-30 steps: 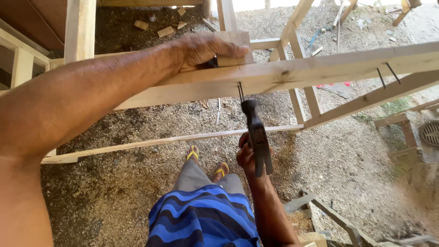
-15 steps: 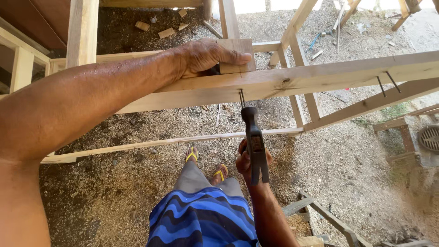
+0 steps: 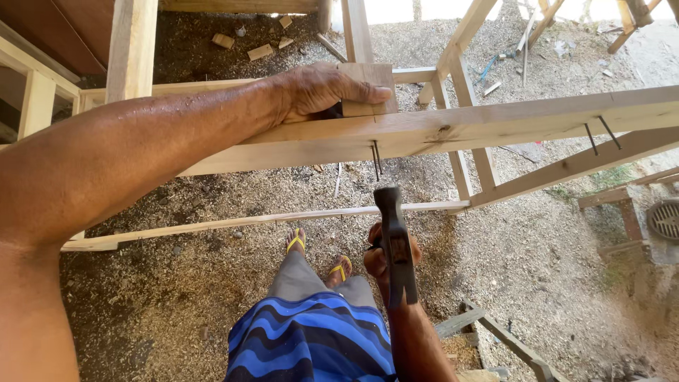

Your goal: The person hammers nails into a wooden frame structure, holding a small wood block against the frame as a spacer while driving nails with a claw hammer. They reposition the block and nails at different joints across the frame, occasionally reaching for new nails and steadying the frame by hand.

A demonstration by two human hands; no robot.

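- Hammer: dark metal head and handle, held head-up just below the long timber rail; its head stood a short way beneath the rail's underside, not touching it.
- Right hand: fingers wrapped tight round the hammer's handle, below the rail and near its middle.
- Two nails: thin and dark, sticking down out of the rail's lower face, directly above the hammer head and apart from it.
- Small wooden block: pale, squared, seated on top of the rail, just above the nails.
- Left hand: laid over the block and the rail's upper edge, fingers together and pressed down across the block's face, thumb side hidden; the forearm ran along the rail towards the left.
- Long timber rail: pale planed wood, crossing the view from lower left to upper right; two more nails stood slanted out of its face far to the right of the block.
- Thin wooden strip: lying below the rail, roughly parallel to it.
- Upright frame posts: behind the rail, left and centre.
- Feet in yellow flip-flops: below the rail, left of the hammer, on the sawdust-strewn ground.
- Blue wave-striped garment: beneath the rail, at the bottom edge.
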